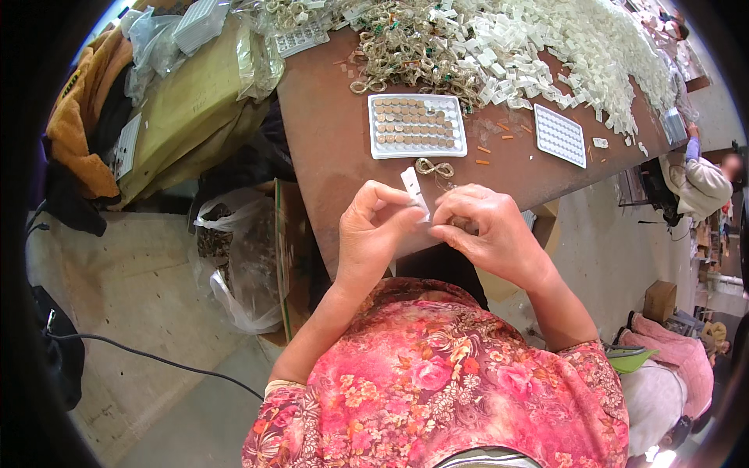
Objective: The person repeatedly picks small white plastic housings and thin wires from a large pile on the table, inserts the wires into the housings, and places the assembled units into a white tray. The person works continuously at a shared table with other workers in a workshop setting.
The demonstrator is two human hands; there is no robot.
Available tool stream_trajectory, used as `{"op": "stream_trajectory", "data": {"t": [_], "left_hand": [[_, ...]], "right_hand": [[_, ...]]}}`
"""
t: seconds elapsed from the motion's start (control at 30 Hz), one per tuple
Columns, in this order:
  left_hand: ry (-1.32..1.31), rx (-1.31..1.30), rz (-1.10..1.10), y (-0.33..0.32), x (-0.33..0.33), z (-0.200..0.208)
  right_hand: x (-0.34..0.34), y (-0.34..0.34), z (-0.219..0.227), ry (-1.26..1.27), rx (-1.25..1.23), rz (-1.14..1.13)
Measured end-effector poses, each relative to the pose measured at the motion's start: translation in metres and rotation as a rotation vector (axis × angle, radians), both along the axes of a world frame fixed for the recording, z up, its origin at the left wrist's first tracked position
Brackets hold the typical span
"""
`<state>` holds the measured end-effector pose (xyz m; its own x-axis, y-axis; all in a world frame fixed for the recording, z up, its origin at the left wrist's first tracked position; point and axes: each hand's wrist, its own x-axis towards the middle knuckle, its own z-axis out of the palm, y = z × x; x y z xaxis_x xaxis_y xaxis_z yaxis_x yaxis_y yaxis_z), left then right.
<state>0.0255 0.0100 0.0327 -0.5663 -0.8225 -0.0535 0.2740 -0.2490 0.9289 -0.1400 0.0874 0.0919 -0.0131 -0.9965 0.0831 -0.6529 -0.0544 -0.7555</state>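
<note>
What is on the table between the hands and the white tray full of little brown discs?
In the head view, a small looped gold-coloured wire piece lies on the brown table there.

Both hands raised close together, left hand (pixel 374 226) fingers curled, right hand (pixel 488 230) fingertips pinched, forearms bare

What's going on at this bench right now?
A person in a floral top holds a small white strip between the left hand and right hand, pinched at the fingertips above the brown table's near edge. Just beyond lie a small looped metal piece, a white tray of round brown pieces, an empty-looking white tray and heaps of white parts.
</note>
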Motion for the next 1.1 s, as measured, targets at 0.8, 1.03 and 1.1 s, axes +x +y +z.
{"op": "stream_trajectory", "data": {"t": [0.8,1.03,1.1], "left_hand": [[0.047,0.091,0.084,0.008,-0.008,0.005],[0.165,0.383,0.025,0.013,-0.011,0.007],[0.161,0.396,0.010,0.013,-0.011,0.007]], "right_hand": [[0.020,0.006,-0.009,-0.505,0.060,-0.282],[0.031,0.005,-0.019,-0.649,0.107,-0.372],[0.033,0.004,-0.021,-0.747,0.051,-0.368]]}}
